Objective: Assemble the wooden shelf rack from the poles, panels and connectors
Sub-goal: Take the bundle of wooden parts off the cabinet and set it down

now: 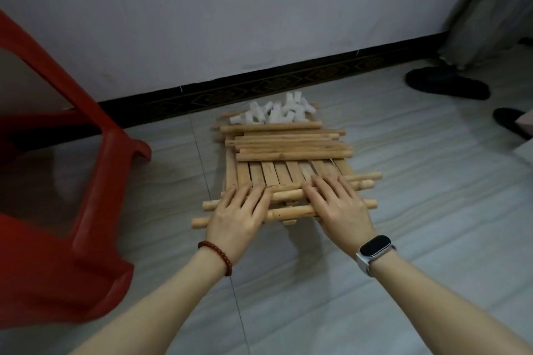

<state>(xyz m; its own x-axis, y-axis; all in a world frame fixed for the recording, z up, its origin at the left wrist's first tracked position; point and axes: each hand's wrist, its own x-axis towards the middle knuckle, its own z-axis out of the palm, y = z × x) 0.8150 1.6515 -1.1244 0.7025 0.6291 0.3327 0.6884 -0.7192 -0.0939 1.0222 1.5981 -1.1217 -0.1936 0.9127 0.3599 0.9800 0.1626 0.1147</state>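
A slatted wooden panel (277,173) lies on the tiled floor. Across its far half rests a stack of several wooden poles (288,144), and behind them a heap of white plastic connectors (277,112). A few more poles (288,212) lie crosswise over the panel's near end. My left hand (239,216), with a red bead bracelet, rests flat on these near poles at the left. My right hand (337,204), with a watch on the wrist, lies flat on them at the right. The fingers of both hands are straight.
A red plastic chair (86,210) stands close on the left. The wall with its black skirting (259,86) runs behind the pile. Dark slippers (447,83) and a grey curtain (484,8) are at the far right.
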